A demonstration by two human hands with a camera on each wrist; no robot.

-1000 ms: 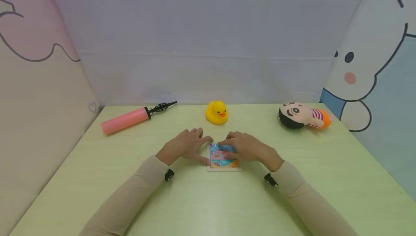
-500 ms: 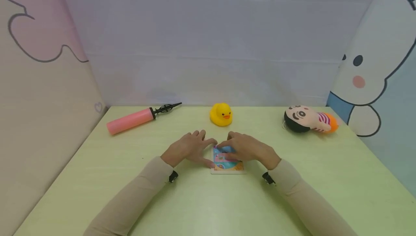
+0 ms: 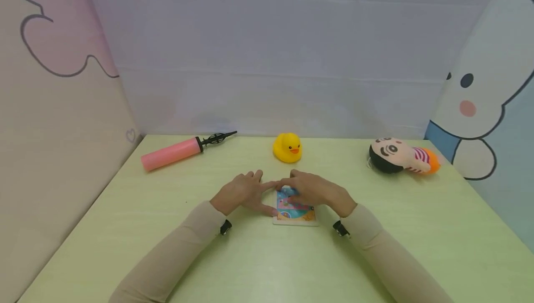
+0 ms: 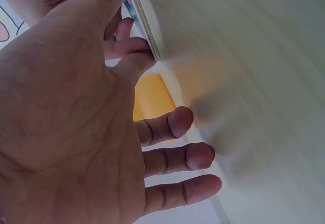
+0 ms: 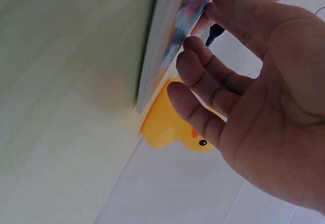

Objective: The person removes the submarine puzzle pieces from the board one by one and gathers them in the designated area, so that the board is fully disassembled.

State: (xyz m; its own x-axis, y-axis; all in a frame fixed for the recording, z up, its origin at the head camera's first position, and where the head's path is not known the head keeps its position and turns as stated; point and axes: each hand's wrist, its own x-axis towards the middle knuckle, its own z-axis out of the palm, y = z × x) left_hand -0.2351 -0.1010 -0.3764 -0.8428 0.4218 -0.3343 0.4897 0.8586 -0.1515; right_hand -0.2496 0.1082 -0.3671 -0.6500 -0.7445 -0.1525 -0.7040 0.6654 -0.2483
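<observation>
A small puzzle board with a light rim and a sea-coloured picture lies flat on the table. My left hand holds its left side, the thumb at the near corner and the index finger at the far corner; the other fingers extend past it. From the right, my right hand reaches over the board, thumb and bent index finger pinching a puzzle piece in the upper left of the picture. The two index fingertips nearly meet. The right hand hides much of the picture.
A yellow rubber duck sits just beyond the board. At the back left lies a pink hand pump with a black nozzle. A soft doll lies at the back right. A pale cloth wall borders the table's far edge.
The head view has shifted, so the scene appears further right. My left index finger has come closer to the right index finger at the board's far edge. Both hands otherwise stay at the board.
</observation>
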